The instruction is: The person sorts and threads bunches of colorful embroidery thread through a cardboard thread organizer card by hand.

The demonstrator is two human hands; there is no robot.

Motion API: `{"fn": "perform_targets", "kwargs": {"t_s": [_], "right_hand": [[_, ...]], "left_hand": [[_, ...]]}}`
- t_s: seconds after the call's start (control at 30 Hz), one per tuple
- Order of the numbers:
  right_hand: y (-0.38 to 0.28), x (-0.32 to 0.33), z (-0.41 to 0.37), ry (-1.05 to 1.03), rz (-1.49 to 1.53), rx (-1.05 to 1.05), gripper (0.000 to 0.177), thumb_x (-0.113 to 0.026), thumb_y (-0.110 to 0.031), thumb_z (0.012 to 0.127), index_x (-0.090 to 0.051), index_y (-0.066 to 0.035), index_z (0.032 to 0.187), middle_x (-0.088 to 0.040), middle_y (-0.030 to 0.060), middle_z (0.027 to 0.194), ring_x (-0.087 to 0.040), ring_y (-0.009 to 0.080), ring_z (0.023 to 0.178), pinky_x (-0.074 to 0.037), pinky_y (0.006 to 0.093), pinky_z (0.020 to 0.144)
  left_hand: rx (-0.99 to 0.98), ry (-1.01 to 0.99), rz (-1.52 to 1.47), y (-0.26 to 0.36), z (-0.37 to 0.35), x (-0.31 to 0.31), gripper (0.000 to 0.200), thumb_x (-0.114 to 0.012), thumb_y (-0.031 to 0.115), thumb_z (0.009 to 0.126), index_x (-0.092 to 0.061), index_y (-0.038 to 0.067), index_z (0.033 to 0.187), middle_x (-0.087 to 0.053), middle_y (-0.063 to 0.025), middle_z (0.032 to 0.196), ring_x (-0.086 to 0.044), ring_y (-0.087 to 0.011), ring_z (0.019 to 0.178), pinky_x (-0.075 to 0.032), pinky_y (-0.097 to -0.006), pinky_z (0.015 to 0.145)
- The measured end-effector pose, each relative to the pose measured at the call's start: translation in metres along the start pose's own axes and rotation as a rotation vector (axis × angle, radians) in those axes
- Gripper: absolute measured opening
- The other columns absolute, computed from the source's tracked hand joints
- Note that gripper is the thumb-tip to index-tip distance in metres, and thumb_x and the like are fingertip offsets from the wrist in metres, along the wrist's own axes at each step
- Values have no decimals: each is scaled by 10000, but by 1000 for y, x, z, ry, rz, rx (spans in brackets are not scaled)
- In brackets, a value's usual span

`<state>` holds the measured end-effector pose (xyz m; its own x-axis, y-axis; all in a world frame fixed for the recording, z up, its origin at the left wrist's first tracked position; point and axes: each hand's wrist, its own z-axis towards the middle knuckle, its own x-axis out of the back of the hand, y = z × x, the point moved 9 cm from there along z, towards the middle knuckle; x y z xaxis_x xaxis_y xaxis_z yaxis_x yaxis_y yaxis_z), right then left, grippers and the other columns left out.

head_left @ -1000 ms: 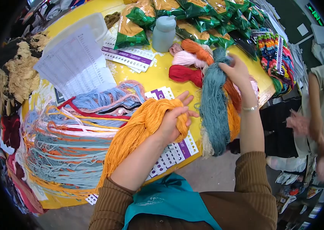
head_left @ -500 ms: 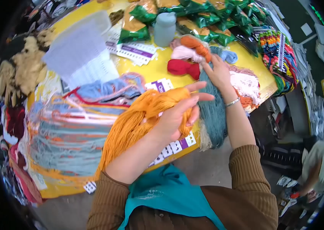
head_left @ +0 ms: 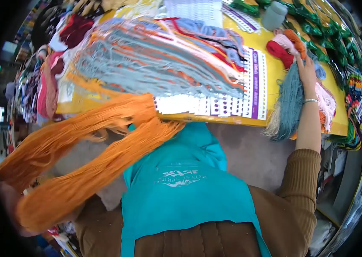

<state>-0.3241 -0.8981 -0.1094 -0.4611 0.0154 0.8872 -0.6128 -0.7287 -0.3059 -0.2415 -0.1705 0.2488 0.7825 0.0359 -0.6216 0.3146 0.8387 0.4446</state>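
My left hand (head_left: pixel 10 198), blurred and partly cut off at the far left, holds a long orange thread skein (head_left: pixel 91 165). The skein is stretched in a loop from that hand to the table's front edge. Its fingers are mostly hidden behind the threads. My right hand (head_left: pixel 307 76) lies with its fingers stretched out on the top of a teal thread skein (head_left: pixel 291 100), which hangs over the table edge. Beside those fingers are red (head_left: pixel 278 54), pink (head_left: pixel 284 41) and rust-orange thread bundles (head_left: pixel 294 39).
A wide spread of grey-blue and mixed threads (head_left: pixel 146 64) covers the yellow table (head_left: pixel 258 122). Punched cards with a purple stripe (head_left: pixel 254 85) lie beside it. Behind are a grey bottle (head_left: pixel 274 16) and green packets (head_left: pixel 322 25). Multicoloured braided threads (head_left: pixel 358 107) hang at the right.
My left hand has moved from the middle of the table to the far lower left, drawing the orange skein out. My right hand remains on the teal skein. The view has shifted left.
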Motion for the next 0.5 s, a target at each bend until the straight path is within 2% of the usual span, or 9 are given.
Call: {"fn": "perform_targets", "kwargs": {"t_s": [0.03,0.1,0.13,0.23,0.33,0.37,0.47,0.5], "right_hand": [[1,-3,2,0,-3,6,675,-488,-576,901,-495,-91,1369,-471,218,1394,-451,390,1288,-370,434,1058],[10,-7,9,-26,-31,38,689,-488,-587,897,-483,-97,1380,-461,215,1403,-440,393,1295,-359,429,1067],[-1,-4,8,-34,-46,52,696,-488,-593,895,-477,-100,1386,-457,214,1407,-434,395,1299,-354,427,1072],[-50,38,-13,110,-311,56,643,-512,-560,902,-520,-103,1354,-489,207,1379,-463,389,1266,-352,426,1072],[-108,69,-35,331,-197,325,550,-543,-493,917,-584,-82,1279,-537,190,1329,-500,368,1220,-367,424,1059],[-135,77,-46,276,-8,340,416,-645,-329,888,-628,-51,1197,-570,174,1287,-511,351,1210,-380,422,1047],[-240,67,-103,2,429,544,423,-721,-180,814,-612,-34,1196,-571,171,1284,-501,341,1230,-383,418,1048],[-275,61,-133,-26,414,609,488,-748,-147,775,-595,-43,1226,-555,168,1305,-487,342,1251,-375,421,1057]], "left_hand": [[-52,116,217,14,0,-15,85,-611,85,872,-608,14,918,-625,-67,728,-568,-204,503,-483,-294,440],[-142,234,439,64,-23,-20,101,-589,95,890,-594,9,943,-612,-62,744,-554,-188,516,-466,-283,449],[-185,279,515,93,-38,-15,110,-579,101,899,-586,7,955,-605,-60,753,-548,-181,522,-458,-277,453],[-283,430,719,184,-84,16,135,-546,117,926,-565,-1,992,-585,-54,778,-528,-158,542,-434,-261,465],[-319,567,829,246,-121,62,162,-514,132,953,-543,-8,1028,-565,-48,803,-508,-136,561,-409,-244,477],[-317,600,837,258,-130,79,171,-503,138,962,-536,-11,1040,-558,-46,811,-502,-128,567,-401,-238,481],[-217,647,717,247,-149,136,198,-471,154,990,-514,-18,1077,-538,-40,836,-482,-106,587,-377,-221,494],[-139,645,644,225,-153,152,199,-475,160,991,-525,-11,1079,-522,-31,812,-465,-89,586,-364,-213,495]]}}
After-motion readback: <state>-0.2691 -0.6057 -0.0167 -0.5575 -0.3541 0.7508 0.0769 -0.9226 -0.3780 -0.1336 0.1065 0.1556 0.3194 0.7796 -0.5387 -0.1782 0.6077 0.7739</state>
